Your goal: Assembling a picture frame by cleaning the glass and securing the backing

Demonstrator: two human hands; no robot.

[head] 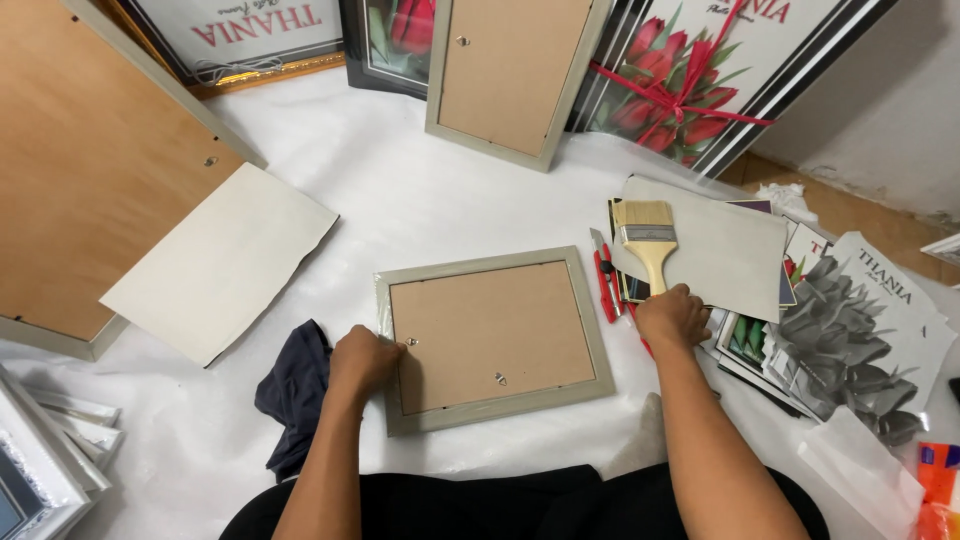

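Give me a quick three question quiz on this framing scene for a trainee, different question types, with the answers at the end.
1. True or false: the frame in front of the person lies face up.
2. Which thing does the right hand grip? A) cutter B) brush C) cloth
3. Fill in: the left hand rests on the frame's ____ edge.

Key
1. False: its brown backing board shows, so it lies face down.
2. B: the fingers close on the handle of the brush; the red cutter lies just beside it, and the dark cloth is by the other hand.
3. Left, near a small clip.
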